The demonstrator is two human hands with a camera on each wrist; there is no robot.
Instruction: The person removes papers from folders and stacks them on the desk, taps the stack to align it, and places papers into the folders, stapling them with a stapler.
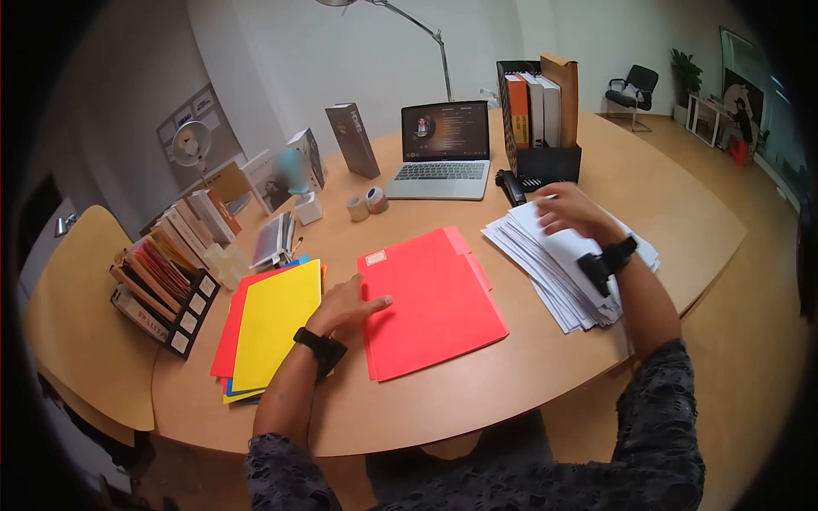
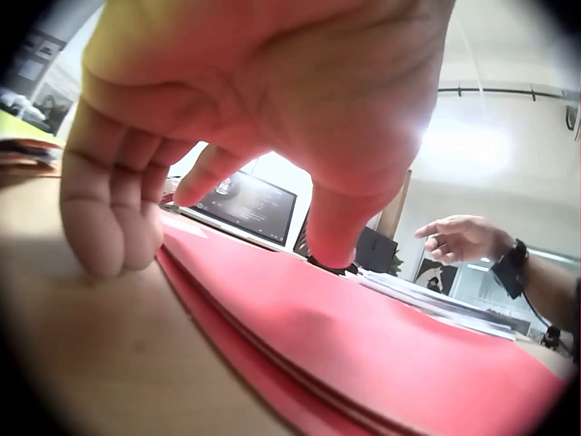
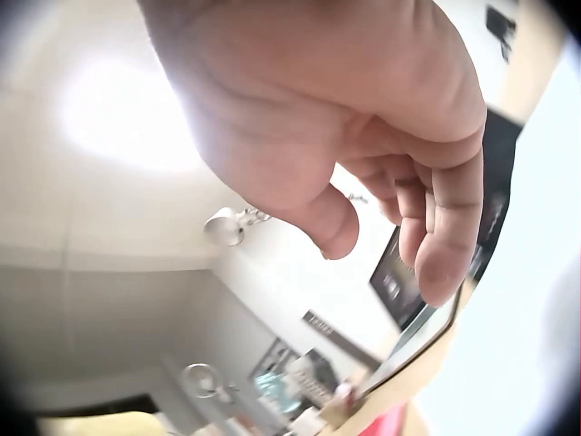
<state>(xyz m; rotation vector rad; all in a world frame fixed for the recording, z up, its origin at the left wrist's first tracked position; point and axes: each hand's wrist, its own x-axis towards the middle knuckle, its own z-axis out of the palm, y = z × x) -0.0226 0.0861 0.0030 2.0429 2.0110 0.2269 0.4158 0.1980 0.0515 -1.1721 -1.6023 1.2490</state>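
A strip of tabletop point(image 1: 527, 311) separates red folders point(image 1: 430, 315) and papers point(image 1: 550, 260); the laptop point(image 1: 441, 153) stands beyond.

No word or number can be read with certainty. White lettering is seen, blurred, on the tall dark box point(image 1: 352, 141).

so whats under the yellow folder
Beneath the yellow folder, a red folder pokes out on the left, and a blue edge and another yellow edge show at the near end. The rest is covered.
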